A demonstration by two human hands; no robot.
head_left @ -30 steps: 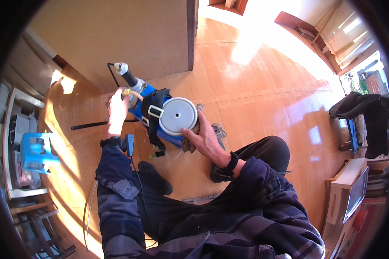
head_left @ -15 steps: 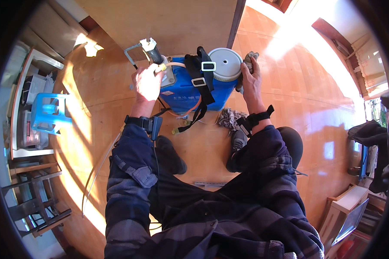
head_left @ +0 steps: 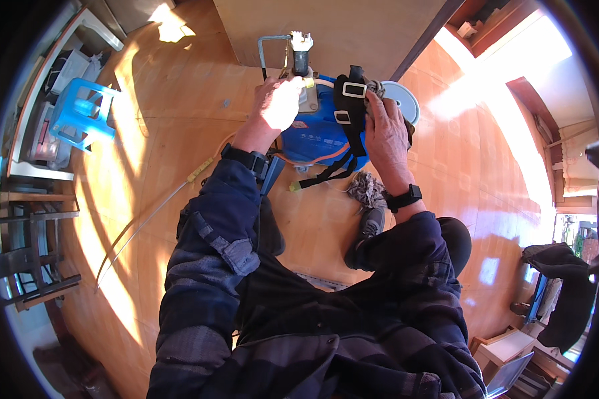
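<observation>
Between my feet and a large board stands a blue knapsack sprayer. My left hand, bright with sun, is closed at the yellow fitting of its pale hose, beside the dark pump cylinder with a white top. A grey rag is under the fingers of my right hand, between the black strap with white buckles and the round pale lid. The palm hides part of the tank's right side. Left of the pump rises a bent metal lever.
A second crumpled rag lies by my right shoe. A thin spray wand stretches over the wooden floor to my left. Farther left stand a blue plastic stool and a dark rack. The brown board rises behind the sprayer.
My right hand and its rag have moved from the lid's right edge to the strap side of the lid. The left hand stays at the hose fitting. The whole view has shifted.
</observation>
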